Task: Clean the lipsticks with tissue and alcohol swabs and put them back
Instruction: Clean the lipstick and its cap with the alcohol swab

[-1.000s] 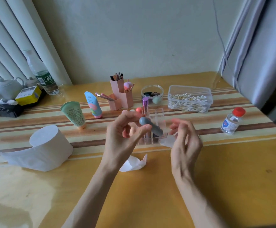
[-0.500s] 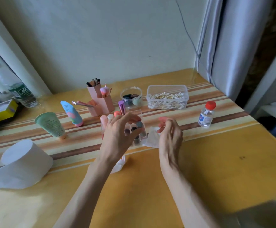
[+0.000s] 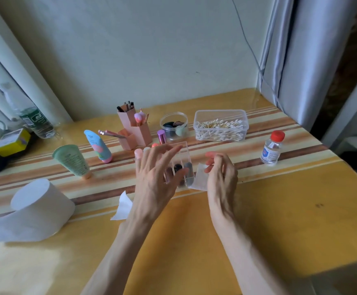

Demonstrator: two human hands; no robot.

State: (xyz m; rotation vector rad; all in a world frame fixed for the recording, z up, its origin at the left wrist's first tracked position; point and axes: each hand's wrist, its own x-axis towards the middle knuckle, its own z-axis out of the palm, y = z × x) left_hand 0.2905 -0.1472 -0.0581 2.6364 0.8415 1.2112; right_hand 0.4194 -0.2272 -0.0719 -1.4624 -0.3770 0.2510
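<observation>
A clear acrylic lipstick organizer [image 3: 184, 151] stands mid-table. A grey-blue lipstick [image 3: 188, 168] stands upright in its front right slot, beside a dark one [image 3: 177, 167]. A purple lipstick [image 3: 162, 136] and pink and orange caps rise at the organizer's back left. My left hand [image 3: 155, 177] hovers over the organizer's left side with fingers spread and nothing in them. My right hand [image 3: 221, 174] pinches a white tissue piece [image 3: 201, 179] just right of the organizer. A box of cotton swabs [image 3: 220, 126] and an alcohol bottle with a red cap [image 3: 272, 149] stand further right.
A tissue roll [image 3: 39, 206] lies at the left, with a used tissue scrap [image 3: 123, 206] near my left wrist. Two cream tubes [image 3: 72, 161], a pink brush holder [image 3: 134, 128], a jar of sponges [image 3: 174, 125], a water bottle [image 3: 37, 122] and a yellow box [image 3: 11, 141] line the back.
My left hand set the grey-blue lipstick down into the organizer's front right slot and let go, its fingers now spread. The camera swung to the right.
</observation>
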